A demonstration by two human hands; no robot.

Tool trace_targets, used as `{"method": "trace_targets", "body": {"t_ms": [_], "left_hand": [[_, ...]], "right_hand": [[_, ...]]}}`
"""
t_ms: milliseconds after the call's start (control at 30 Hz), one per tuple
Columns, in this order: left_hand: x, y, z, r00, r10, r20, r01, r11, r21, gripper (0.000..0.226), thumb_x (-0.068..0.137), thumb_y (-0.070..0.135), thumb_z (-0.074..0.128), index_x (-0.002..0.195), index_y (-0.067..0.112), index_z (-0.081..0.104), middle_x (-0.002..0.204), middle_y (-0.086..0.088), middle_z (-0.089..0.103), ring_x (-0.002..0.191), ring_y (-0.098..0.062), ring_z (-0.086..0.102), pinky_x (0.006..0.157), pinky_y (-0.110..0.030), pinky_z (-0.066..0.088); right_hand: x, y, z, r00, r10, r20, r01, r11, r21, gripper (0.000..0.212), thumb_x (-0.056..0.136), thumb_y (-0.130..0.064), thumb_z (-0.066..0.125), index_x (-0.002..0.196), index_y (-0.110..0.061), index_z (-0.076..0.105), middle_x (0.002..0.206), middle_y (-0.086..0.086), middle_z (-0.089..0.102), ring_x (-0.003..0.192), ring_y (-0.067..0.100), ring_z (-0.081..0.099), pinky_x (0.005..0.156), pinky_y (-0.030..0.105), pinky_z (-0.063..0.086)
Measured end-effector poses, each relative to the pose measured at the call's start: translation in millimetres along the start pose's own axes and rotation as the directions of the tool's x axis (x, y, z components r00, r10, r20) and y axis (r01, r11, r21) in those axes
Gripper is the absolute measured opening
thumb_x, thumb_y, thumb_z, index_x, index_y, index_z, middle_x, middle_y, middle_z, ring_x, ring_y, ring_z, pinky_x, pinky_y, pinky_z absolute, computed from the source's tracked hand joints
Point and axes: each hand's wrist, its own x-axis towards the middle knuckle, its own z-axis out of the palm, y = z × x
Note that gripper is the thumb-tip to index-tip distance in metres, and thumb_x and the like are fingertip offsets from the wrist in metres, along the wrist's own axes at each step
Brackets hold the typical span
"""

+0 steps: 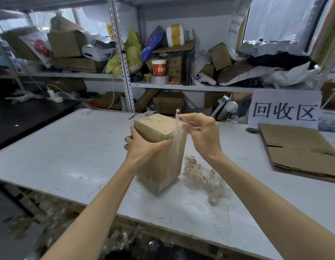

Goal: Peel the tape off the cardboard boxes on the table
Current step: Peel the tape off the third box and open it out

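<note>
- A tall brown cardboard box (161, 166) stands on end about the middle of the white desk (69, 147), somewhat nearer the front edge than the back.
- The left hand (142, 145) grips the box's top at its near left corner. The fingers wrap the far side and the thumb lies along the near top edge. I'd say this is to pin the box down so it doesn't lift or spin with the pull.
- The right hand (202, 132) is closed in a pinch on a strip of clear sticky tape (177, 145) at the box's top right edge. The loose end pokes up above the fingers.
- The box's long axis runs up and down, perhaps leaning a touch. Its top face is turned up towards the person, and one bottom corner points at the front edge of the desk.
- The tape follows that long axis, running down the right-hand face from the top edge. Standing the box on end probably lets the strip come away in one long pull.
- A crumpled heap of peeled clear tape (204, 175) lies on the desk just to the right of the box, handy for dropping the next strip.
- A flattened brown cardboard carton (298, 151) lies by the desk's right edge, below a white paper sign (285, 109) at the back. That looks like the spot for finished boxes.
</note>
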Motion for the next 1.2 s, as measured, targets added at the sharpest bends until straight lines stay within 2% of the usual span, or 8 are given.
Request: {"method": "trace_targets", "body": {"t_ms": [133,267,400,533,733,833,1000,1200], "left_hand": [[-0.6,1.6,-1.8,1.0,-0.022,0.008,0.021,1.0,0.017,0.163,0.019,0.086,0.07,0.156,0.028,0.002,0.156,-0.009,0.019,0.143,-0.035,0.024,0.107,-0.053,0.038],[-0.6,3.2,-5.5,1.0,-0.024,0.009,0.024,1.0,-0.017,0.17,0.011,0.091,0.067,0.156,0.027,0.006,0.155,-0.009,0.022,0.142,-0.034,0.028,0.106,-0.053,0.04],[-5.4,7.1,1.1,1.0,0.009,0.022,-0.009,1.0,0.0,0.177,0.002,0.096,0.061,0.156,0.027,0.009,0.152,-0.007,0.025,0.14,-0.033,0.03,0.105,-0.052,0.041],[4.6,6.6,-9.3,0.995,-0.094,-0.043,0.086,0.983,-0.163,0.155,0.021,0.084,0.073,0.153,0.023,0.02,0.148,-0.012,0.033,0.136,-0.035,0.035,0.106,-0.058,0.041],[6.0,5.5,-13.0,0.999,-0.008,0.035,0.012,0.995,-0.103,0.157,0.021,0.087,0.073,0.153,0.023,0.02,0.151,-0.009,0.033,0.138,-0.032,0.036,0.109,-0.054,0.041],[7.6,7.4,-11.9,0.995,0.025,0.092,-0.016,0.995,-0.094,0.159,0.015,0.091,0.071,0.152,0.025,0.024,0.15,-0.007,0.039,0.136,-0.032,0.04,0.108,-0.054,0.042],[15.9,6.9,-20.2,0.99,-0.063,0.129,0.081,0.986,-0.145,0.159,0.021,0.09,0.072,0.155,0.024,0.015,0.153,-0.007,0.035,0.138,-0.032,0.038,0.108,-0.057,0.04],[12.9,-13.3,-23.5,0.987,0.018,0.162,0.016,0.977,-0.211,0.149,0.037,0.07,0.083,0.157,0.03,0.005,0.156,-0.004,0.03,0.141,-0.029,0.035,0.111,-0.054,0.039]], "right_hand": [[-3.9,1.8,1.3,0.969,-0.123,0.213,0.148,0.983,-0.105,0.019,0.089,-0.005,0.063,0.105,-0.006,0.073,0.101,0.004,0.069,0.093,0.014,0.062,0.08,0.02,0.052],[-5.1,4.6,-9.2,0.955,-0.197,0.221,0.223,0.969,-0.103,0.005,0.083,-0.004,0.07,0.087,-0.004,0.073,0.086,0.003,0.066,0.077,0.012,0.062,0.071,0.016,0.052],[-3.7,8.7,-18.0,0.972,-0.109,0.209,0.144,0.976,-0.162,0.006,0.085,-0.007,0.068,0.08,-0.006,0.068,0.077,0.004,0.065,0.071,0.016,0.06,0.066,0.023,0.051],[-14.0,14.0,-24.1,0.975,-0.143,0.168,0.17,0.973,-0.154,0.011,0.085,-0.008,0.069,0.075,-0.009,0.065,0.07,0.002,0.063,0.065,0.012,0.055,0.06,0.022,0.046],[-8.2,12.4,-23.8,0.964,0.081,0.252,-0.096,0.994,0.048,0.034,0.077,-0.01,0.078,0.102,-0.016,0.055,0.063,0.012,0.066,0.054,0.018,0.06,0.052,0.024,0.05],[-3.4,8.9,-6.6,0.995,0.041,0.089,-0.04,0.999,-0.02,0.015,0.073,-0.009,0.081,0.08,-0.012,0.069,0.06,0.004,0.068,0.051,0.011,0.061,0.054,0.028,0.052],[-4.2,1.6,27.1,0.998,-0.063,0.016,0.065,0.968,-0.241,0.009,0.078,-0.001,0.072,0.074,-0.009,0.074,0.079,0.002,0.069,0.074,0.014,0.063,0.075,0.037,0.054],[-9.0,11.5,26.5,0.934,-0.084,0.347,0.139,0.981,-0.137,0.039,0.086,-0.002,0.065,0.125,-0.008,0.062,0.132,0.004,0.055,0.122,0.014,0.051,0.106,0.02,0.039]]}}
